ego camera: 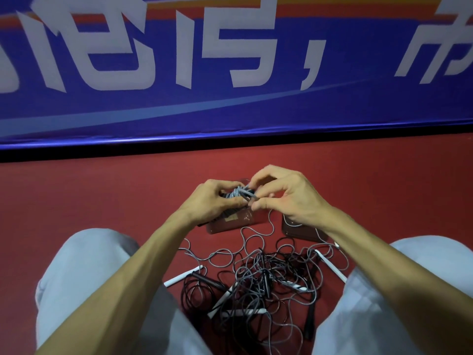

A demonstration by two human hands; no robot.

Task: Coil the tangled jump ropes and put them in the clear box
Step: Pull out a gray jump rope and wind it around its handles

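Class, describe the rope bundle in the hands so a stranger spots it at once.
Below the blue banner, on the red floor, stands a clear box. Just above it the left hand grips and the right hand pinches a grey rope bundle. Unlike the loose tangle between the knees, it is tightly wound and held up.

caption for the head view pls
Left hand and right hand grip a coiled grey jump rope over the clear box; tangled ropes lie nearer.

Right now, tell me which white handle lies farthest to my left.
The white handle nearest the left knee, at the left edge of the rope tangle. The other white handles lie deeper in that tangle or over by the right knee.
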